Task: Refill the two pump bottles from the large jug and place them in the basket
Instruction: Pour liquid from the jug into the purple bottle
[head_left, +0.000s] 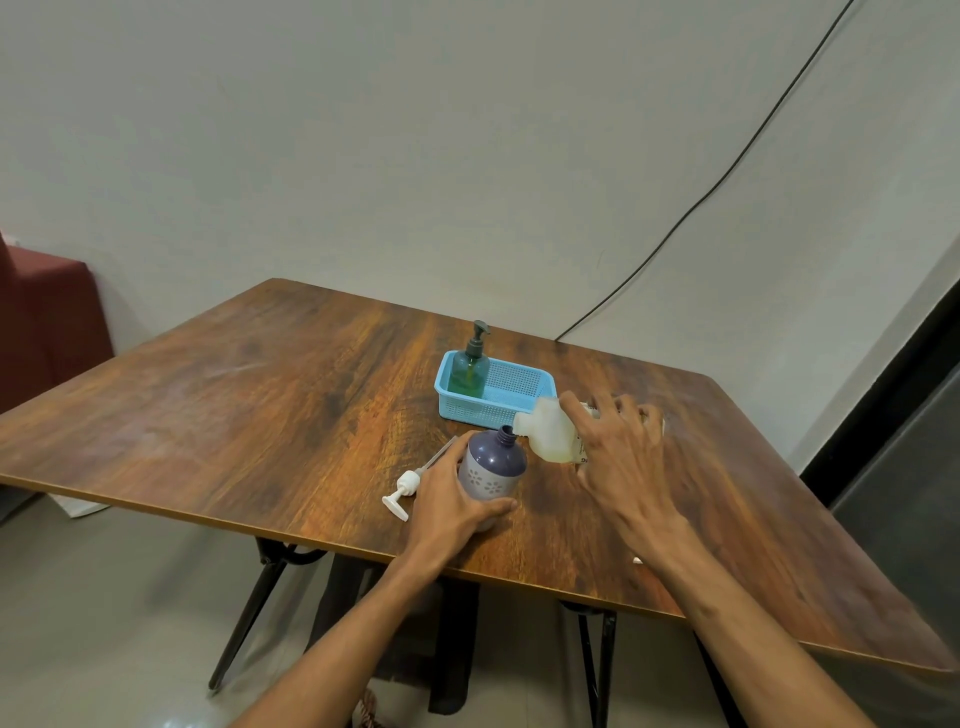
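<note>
A white pump (407, 486) lies loose on the bench (260, 405). The left hand (449, 499) wraps its fingers (451, 458) round the open purple bottle (493, 465). Farther off, a green bottle (469, 371) stands in the blue basket (470, 415). The right hand (618, 452) grips the tilted jug (550, 434), its mouth just beside the purple bottle's neck.
</note>
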